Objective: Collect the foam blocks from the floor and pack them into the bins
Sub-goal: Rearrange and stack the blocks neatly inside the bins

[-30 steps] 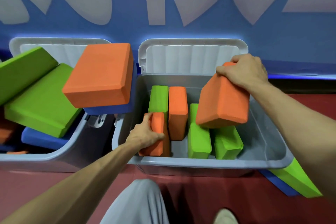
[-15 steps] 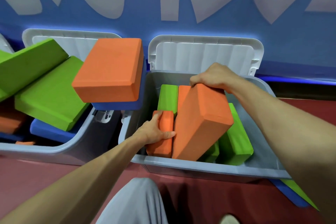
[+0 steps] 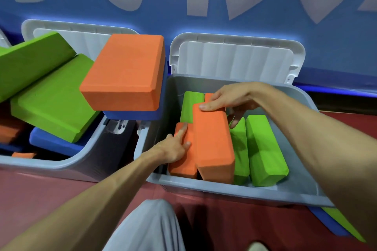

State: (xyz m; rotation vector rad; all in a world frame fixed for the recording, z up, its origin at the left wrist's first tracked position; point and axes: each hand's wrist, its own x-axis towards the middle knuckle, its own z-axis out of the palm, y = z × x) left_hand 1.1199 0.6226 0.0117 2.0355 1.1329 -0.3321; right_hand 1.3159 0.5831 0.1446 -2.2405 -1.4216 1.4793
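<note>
The open grey bin [image 3: 224,188] in front of me holds foam blocks standing on edge. My right hand [image 3: 232,100] grips the far end of a large orange block [image 3: 214,144] in the bin's middle, thumb on top and fingers down its right side. My left hand [image 3: 173,149] holds a smaller orange block [image 3: 183,167] at the bin's front left, index finger stretched along its top. Behind these stand a green block [image 3: 190,106] and a sliver of another orange one. Two green blocks [image 3: 263,149] fill the space to the right.
A second grey bin [image 3: 61,166] on the left is piled above its rim with green, blue and orange blocks; one orange block [image 3: 124,73] overhangs toward the right bin. A blue and a green block [image 3: 334,224] lie on the red floor at lower right. My knee is at the bottom.
My right hand has lowered the large orange block from a tilt above the bin down into the row between the small orange block and the green ones. My left hand stayed on the small orange block.
</note>
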